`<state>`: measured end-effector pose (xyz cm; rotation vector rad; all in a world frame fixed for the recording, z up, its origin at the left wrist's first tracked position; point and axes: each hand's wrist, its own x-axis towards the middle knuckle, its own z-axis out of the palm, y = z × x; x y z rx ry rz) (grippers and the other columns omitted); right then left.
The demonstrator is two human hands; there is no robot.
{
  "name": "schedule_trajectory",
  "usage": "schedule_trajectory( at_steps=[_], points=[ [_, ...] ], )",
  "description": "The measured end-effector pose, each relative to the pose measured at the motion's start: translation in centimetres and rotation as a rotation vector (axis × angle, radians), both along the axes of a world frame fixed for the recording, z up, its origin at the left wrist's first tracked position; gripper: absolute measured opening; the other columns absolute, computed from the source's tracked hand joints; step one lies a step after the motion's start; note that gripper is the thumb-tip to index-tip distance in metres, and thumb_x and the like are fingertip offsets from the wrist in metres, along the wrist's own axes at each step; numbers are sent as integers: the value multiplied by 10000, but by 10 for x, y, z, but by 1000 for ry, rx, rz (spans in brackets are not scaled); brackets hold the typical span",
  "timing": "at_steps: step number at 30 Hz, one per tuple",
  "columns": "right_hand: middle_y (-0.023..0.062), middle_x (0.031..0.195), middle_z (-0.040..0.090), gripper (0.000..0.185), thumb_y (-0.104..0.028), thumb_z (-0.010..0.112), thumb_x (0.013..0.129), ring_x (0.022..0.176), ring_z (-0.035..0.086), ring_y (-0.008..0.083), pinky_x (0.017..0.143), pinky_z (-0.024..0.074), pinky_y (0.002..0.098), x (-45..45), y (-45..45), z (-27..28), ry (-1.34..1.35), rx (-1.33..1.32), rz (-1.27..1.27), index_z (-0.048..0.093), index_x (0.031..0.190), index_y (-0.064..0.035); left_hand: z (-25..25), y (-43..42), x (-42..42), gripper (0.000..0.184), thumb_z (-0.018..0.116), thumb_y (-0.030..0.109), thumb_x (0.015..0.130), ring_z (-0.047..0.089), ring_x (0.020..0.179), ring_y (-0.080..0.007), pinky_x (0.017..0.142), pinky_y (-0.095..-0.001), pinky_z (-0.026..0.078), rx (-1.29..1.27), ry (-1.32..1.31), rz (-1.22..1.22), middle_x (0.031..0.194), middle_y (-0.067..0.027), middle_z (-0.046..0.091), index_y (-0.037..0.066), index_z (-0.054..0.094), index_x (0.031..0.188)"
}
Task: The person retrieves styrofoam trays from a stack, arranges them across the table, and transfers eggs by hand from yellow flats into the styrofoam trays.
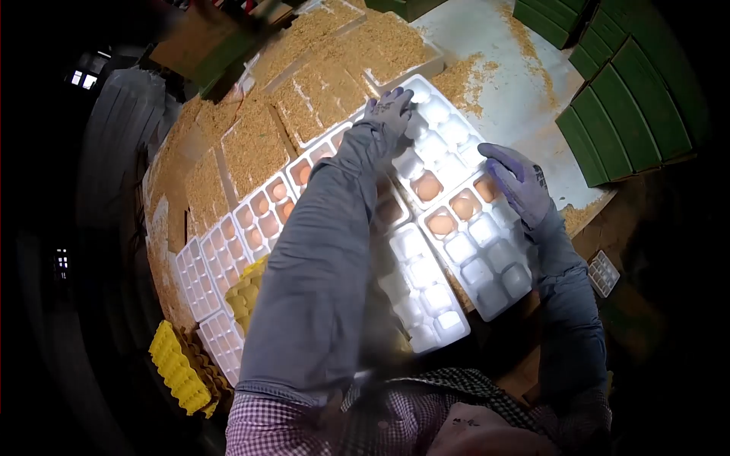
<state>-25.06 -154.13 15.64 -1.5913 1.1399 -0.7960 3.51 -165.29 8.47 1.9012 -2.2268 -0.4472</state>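
My left hand [391,110], in a pale glove, has its fingers bent over the upper left rim of a white foam egg tray [455,131]. That tray holds a brown egg [427,185] in its near left pocket; its other visible pockets look vacant. At the tray's near right corner my right hand [523,182], gloved too, has its fingers stretched out beside a brown egg [487,187]. This egg sits in the top row of a nearer foam tray [498,304], along with two more eggs. My left forearm hides part of the trays.
More foam trays [222,247], several with eggs, run to the left. Sawdust-filled boxes [258,148] cover the table's far side. Green crates [623,114] stand at right. A yellow egg tray stack [180,368] is at lower left, and a small white tray [603,273] lies at far right.
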Motion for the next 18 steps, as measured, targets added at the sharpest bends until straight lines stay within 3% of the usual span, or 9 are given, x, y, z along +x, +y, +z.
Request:
schedule_trajectory(
  at_steps=[1, 4, 6, 7, 9, 12, 13, 16, 18],
  points=[
    [147, 1200, 653, 353, -150, 584, 959, 1135, 588, 173, 988, 462, 299, 9, 19, 14, -85, 135, -8, 607, 1259, 34, 14, 21, 16, 463, 513, 259, 977, 365, 1401, -328, 1159, -443, 284, -71, 128, -106, 1480, -140, 450, 138, 478, 1422],
    [185, 1165, 655, 258, -30, 618, 899, 1087, 632, 247, 941, 512, 342, 34, 56, 0, 16, -357, 355, 626, 1145, 47, 112, 137, 64, 433, 519, 252, 987, 426, 1367, -311, 1134, -410, 332, -114, 330, -152, 1414, -147, 526, 95, 521, 1391],
    [196, 1167, 652, 269, 3, 636, 862, 1066, 645, 303, 929, 528, 371, 62, 86, 15, 128, -627, 533, 621, 1129, 32, 157, 229, 91, 413, 523, 198, 992, 486, 1320, -267, 1109, -372, 364, -67, 385, 23, 1401, -133, 542, 48, 527, 1376],
    [179, 1167, 656, 315, -15, 651, 845, 1066, 643, 322, 926, 528, 392, 79, 106, 30, 69, -304, 619, 621, 1158, 0, 168, 276, 105, 409, 532, 159, 980, 504, 1296, -245, 1098, -363, 375, -63, 364, 114, 1385, -126, 552, 35, 529, 1370],
    [145, 1152, 659, 361, -62, 693, 813, 1052, 642, 316, 896, 531, 395, 111, 138, 31, -109, -397, 766, 636, 1168, -29, 171, 373, 122, 419, 553, 103, 935, 562, 1204, -259, 1049, -373, 421, -23, 394, 334, 1320, -134, 579, 41, 548, 1349],
    [103, 1214, 614, 460, -109, 726, 785, 1189, 564, 300, 985, 475, 400, 160, 171, 55, 60, -663, 924, 601, 1226, -71, 160, 481, 106, 461, 608, 89, 865, 619, 1046, -301, 959, -394, 476, 69, 449, 637, 1193, -148, 610, 53, 572, 1323],
    [103, 1214, 614, 460, -109, 726, 785, 1189, 564, 300, 985, 475, 400, 174, 178, 56, 59, -676, 937, 601, 1226, -71, 153, 501, 93, 478, 637, 110, 843, 614, 1020, -311, 934, -403, 479, 19, 396, 629, 1162, -151, 608, 53, 577, 1314],
    [99, 1247, 587, 467, -221, 705, 839, 1236, 519, 299, 1036, 426, 424, 225, 200, 49, 196, -1143, 885, 566, 1263, -82, 121, 518, 55, 530, 720, 176, 776, 588, 1012, -341, 871, -424, 476, -94, 221, 589, 1135, -155, 592, 67, 598, 1280],
    [106, 1239, 586, 429, -313, 610, 925, 1238, 514, 292, 1058, 398, 421, 274, 214, 51, 814, -864, 1472, 544, 1294, -104, 101, 522, 46, 522, 739, 194, 753, 575, 1020, -340, 849, -437, 461, -119, 88, 589, 1150, -149, 578, 90, 607, 1247]
  ],
)
